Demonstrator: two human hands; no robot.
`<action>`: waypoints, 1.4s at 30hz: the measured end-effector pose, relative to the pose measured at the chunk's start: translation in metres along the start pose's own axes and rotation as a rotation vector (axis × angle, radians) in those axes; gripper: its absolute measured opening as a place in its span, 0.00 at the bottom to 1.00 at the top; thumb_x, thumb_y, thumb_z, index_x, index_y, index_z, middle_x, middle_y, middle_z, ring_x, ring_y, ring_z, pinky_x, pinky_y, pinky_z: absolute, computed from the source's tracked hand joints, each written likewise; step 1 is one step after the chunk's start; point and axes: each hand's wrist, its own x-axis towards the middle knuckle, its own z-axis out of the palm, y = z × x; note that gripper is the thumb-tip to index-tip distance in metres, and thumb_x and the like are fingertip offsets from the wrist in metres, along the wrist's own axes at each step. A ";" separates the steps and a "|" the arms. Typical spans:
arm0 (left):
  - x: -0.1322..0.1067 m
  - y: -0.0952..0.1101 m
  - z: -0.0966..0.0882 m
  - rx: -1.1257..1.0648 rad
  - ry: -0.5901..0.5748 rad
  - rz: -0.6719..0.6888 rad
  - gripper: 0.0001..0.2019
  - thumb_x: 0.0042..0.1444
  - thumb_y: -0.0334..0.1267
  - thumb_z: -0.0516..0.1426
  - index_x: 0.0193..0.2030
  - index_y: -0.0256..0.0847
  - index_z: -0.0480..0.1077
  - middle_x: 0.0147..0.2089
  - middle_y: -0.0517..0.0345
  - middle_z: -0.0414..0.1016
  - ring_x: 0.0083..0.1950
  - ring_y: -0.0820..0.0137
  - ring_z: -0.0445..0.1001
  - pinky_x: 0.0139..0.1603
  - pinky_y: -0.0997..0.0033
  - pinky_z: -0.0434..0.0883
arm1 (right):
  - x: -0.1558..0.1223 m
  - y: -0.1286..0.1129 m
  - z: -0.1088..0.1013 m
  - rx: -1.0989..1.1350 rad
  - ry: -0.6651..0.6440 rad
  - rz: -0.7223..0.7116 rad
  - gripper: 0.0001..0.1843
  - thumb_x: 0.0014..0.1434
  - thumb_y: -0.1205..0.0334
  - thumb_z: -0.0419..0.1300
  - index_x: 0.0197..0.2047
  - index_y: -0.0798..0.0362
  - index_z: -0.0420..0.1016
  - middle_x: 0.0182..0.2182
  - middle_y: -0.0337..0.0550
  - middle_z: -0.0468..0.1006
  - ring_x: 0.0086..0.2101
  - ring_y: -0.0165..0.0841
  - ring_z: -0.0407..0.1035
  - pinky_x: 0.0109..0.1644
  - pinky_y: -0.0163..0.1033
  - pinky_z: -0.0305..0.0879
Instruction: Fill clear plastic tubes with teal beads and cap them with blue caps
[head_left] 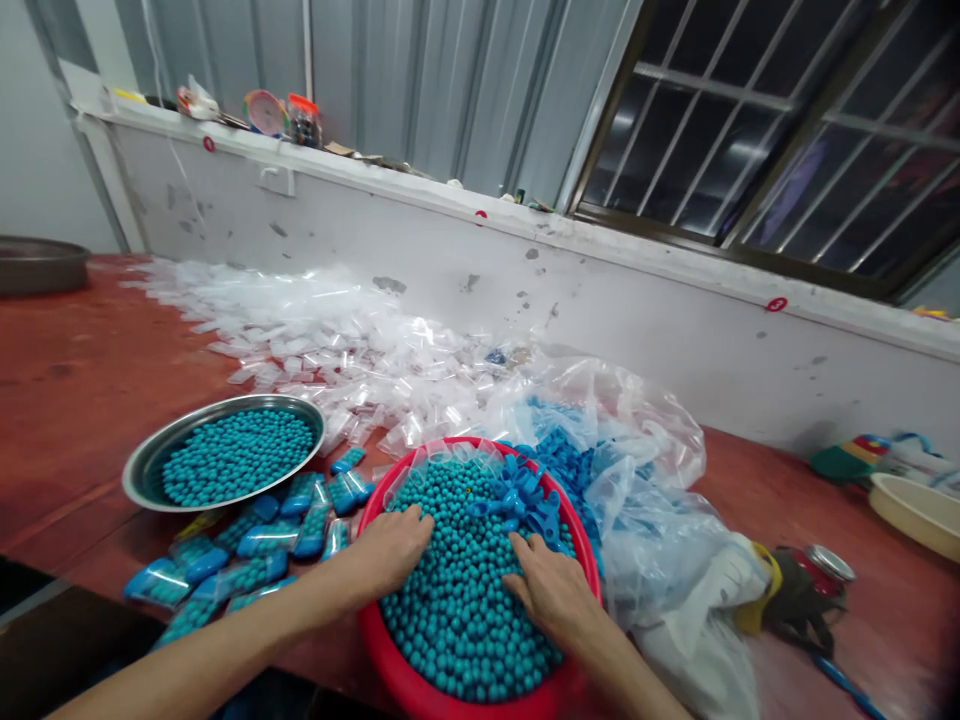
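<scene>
A red basin (390,665) full of small teal balls (457,610) sits at the near table edge. My left hand (390,550) rests palm down on the balls at the basin's left side, fingers curled into them. My right hand (551,590) lies on the balls at the right, fingers spread, just below a clump of blue plastic pieces (525,495). What either hand's fingertips hold under the balls is hidden. Filled small bags of teal balls (247,560) lie left of the basin.
A steel bowl (142,470) with more teal balls stands at the left. A heap of empty clear little bags (337,345) covers the table's back. A big clear bag of blue parts (630,470) lies right of the basin. A cream dish (915,510) is far right.
</scene>
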 end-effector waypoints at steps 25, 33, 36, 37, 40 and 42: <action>0.042 0.035 0.022 -1.331 -0.132 -0.148 0.14 0.39 0.41 0.58 0.32 0.39 0.63 0.23 0.67 0.63 0.23 0.77 0.62 0.24 0.77 0.58 | 0.035 0.012 0.030 1.388 -0.080 0.019 0.15 0.43 0.68 0.54 0.38 0.51 0.64 0.12 0.24 0.56 0.12 0.22 0.49 0.13 0.24 0.46; 0.045 0.034 0.025 -1.325 0.101 -0.114 0.10 0.38 0.33 0.57 0.32 0.37 0.66 0.27 0.65 0.67 0.31 0.73 0.64 0.34 0.74 0.61 | 0.024 0.019 0.020 0.770 0.242 -0.099 0.23 0.47 0.69 0.55 0.49 0.49 0.66 0.43 0.43 0.69 0.37 0.33 0.68 0.41 0.37 0.64; 0.045 0.040 0.023 -1.268 0.166 -0.127 0.08 0.41 0.34 0.55 0.31 0.39 0.61 0.25 0.66 0.65 0.29 0.73 0.64 0.32 0.75 0.61 | 0.022 0.013 0.017 0.687 0.262 -0.160 0.24 0.51 0.67 0.54 0.53 0.50 0.64 0.48 0.45 0.68 0.44 0.36 0.66 0.48 0.39 0.60; 0.043 0.043 0.021 -1.194 0.189 -0.135 0.07 0.42 0.35 0.54 0.30 0.39 0.60 0.24 0.66 0.64 0.28 0.73 0.64 0.30 0.75 0.60 | 0.022 0.010 0.017 0.705 0.260 -0.170 0.22 0.52 0.68 0.53 0.52 0.51 0.65 0.46 0.44 0.70 0.44 0.35 0.66 0.49 0.38 0.59; 0.031 0.049 0.012 -0.779 0.216 -0.114 0.04 0.46 0.34 0.50 0.32 0.41 0.60 0.25 0.65 0.65 0.29 0.71 0.66 0.31 0.74 0.61 | 0.027 0.002 0.016 0.752 0.254 -0.194 0.17 0.52 0.71 0.51 0.44 0.53 0.70 0.38 0.41 0.75 0.41 0.32 0.68 0.47 0.34 0.60; 0.021 0.049 0.007 -0.457 0.183 -0.079 0.08 0.48 0.32 0.49 0.37 0.41 0.62 0.32 0.60 0.70 0.37 0.67 0.70 0.37 0.71 0.62 | 0.030 -0.004 0.014 0.685 0.191 -0.259 0.15 0.51 0.72 0.51 0.40 0.51 0.72 0.37 0.39 0.76 0.40 0.32 0.68 0.45 0.34 0.60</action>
